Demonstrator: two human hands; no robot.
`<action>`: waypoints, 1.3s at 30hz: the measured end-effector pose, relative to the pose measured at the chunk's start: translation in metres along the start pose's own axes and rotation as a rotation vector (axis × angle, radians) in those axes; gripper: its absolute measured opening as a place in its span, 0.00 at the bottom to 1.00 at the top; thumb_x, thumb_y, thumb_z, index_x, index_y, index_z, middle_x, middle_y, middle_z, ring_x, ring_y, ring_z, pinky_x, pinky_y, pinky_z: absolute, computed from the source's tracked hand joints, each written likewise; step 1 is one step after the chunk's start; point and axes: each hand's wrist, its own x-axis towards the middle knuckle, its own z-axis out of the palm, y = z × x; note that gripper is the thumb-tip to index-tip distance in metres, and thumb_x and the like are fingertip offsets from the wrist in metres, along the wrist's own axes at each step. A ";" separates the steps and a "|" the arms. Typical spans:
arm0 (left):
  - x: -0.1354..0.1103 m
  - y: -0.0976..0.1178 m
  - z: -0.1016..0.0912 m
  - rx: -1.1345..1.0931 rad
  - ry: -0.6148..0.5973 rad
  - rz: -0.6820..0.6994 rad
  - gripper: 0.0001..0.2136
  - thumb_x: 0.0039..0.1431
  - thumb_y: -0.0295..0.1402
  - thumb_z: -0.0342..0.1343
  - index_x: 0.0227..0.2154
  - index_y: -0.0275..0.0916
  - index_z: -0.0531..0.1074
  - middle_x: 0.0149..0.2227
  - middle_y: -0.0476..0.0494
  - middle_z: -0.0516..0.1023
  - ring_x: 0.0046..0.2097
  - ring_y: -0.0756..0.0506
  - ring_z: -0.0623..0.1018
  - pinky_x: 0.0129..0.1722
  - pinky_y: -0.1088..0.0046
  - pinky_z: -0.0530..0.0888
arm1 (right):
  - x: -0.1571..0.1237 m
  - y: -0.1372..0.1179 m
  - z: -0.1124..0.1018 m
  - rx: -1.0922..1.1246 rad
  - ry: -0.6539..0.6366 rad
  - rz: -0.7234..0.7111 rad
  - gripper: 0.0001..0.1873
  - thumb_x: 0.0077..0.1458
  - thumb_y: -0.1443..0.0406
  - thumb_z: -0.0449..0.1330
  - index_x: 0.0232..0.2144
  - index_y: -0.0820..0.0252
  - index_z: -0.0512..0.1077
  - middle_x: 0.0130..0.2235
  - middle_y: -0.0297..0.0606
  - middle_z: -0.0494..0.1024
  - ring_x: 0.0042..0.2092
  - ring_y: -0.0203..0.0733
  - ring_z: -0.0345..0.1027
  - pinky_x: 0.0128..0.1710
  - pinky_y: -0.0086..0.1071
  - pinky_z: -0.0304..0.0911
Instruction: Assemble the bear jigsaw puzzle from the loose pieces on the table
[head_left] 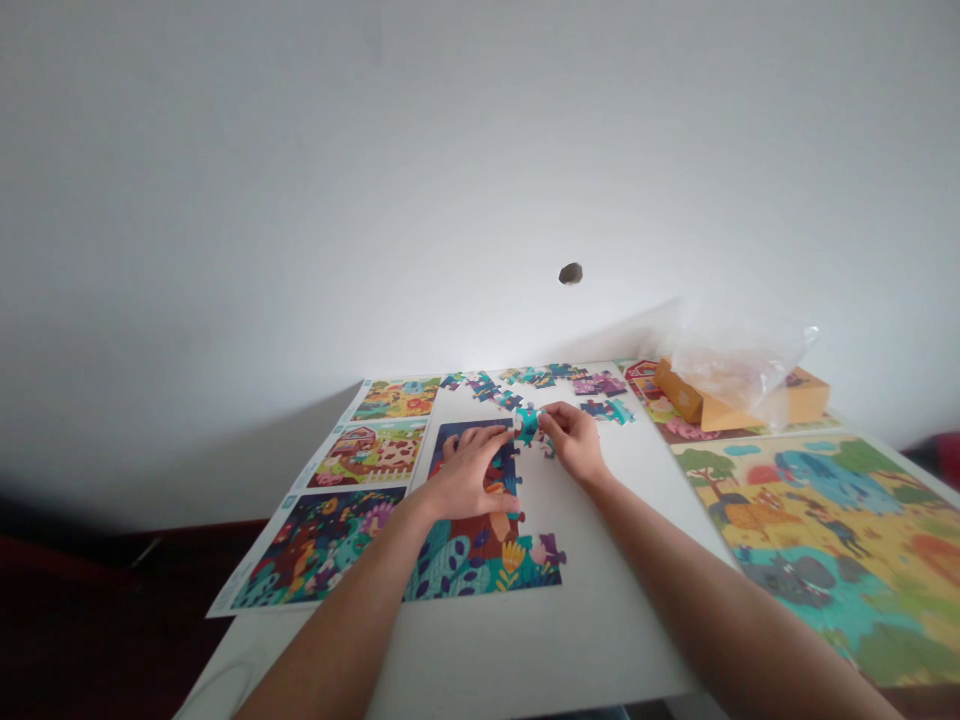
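A partly joined jigsaw puzzle (pixel 457 555) with dark blue, brown and leafy teal areas lies on the white table. My left hand (pixel 469 475) rests on it with fingers spread, its fingertips near the upper right edge. A teal puzzle piece (pixel 527 426) is pinched between the thumb and fingers of my right hand (pixel 574 440), just beyond that edge. The left index fingertip comes close to this piece; whether it touches I cannot tell. Part of the puzzle's middle is covered by my left hand.
Loose puzzle pieces (pixel 544 376) lie along the table's back by the wall. At left is a reference sheet (pixel 367 455) with three pictures. On the right are a finished animal puzzle (pixel 825 530), an orange box (pixel 806 395) and a clear plastic bag (pixel 742 365).
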 end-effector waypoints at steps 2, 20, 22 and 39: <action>-0.002 -0.001 -0.002 0.067 -0.113 0.000 0.50 0.40 0.59 0.66 0.66 0.47 0.57 0.69 0.35 0.54 0.68 0.26 0.54 0.63 0.41 0.52 | 0.000 0.000 -0.001 0.002 0.032 -0.004 0.15 0.53 0.53 0.61 0.32 0.61 0.71 0.25 0.35 0.74 0.24 0.36 0.63 0.24 0.29 0.57; -0.002 -0.011 -0.001 0.034 -0.090 -0.012 0.41 0.48 0.46 0.67 0.65 0.50 0.60 0.71 0.36 0.50 0.70 0.29 0.51 0.64 0.36 0.49 | -0.002 -0.004 -0.002 -0.006 0.056 -0.006 0.15 0.53 0.53 0.60 0.31 0.61 0.71 0.24 0.35 0.74 0.24 0.36 0.62 0.23 0.29 0.55; -0.002 -0.011 -0.002 0.035 -0.099 -0.021 0.41 0.48 0.46 0.67 0.65 0.50 0.59 0.71 0.36 0.49 0.71 0.29 0.50 0.64 0.35 0.48 | -0.002 -0.004 -0.002 -0.007 0.058 -0.006 0.15 0.52 0.53 0.61 0.31 0.61 0.71 0.24 0.35 0.74 0.24 0.36 0.62 0.23 0.29 0.55; 0.002 -0.011 0.001 -0.046 0.216 0.039 0.42 0.52 0.39 0.67 0.67 0.45 0.54 0.64 0.34 0.66 0.65 0.33 0.64 0.65 0.45 0.55 | -0.002 0.000 -0.002 -0.010 0.017 0.023 0.16 0.52 0.53 0.61 0.32 0.61 0.72 0.23 0.35 0.75 0.23 0.36 0.62 0.22 0.29 0.56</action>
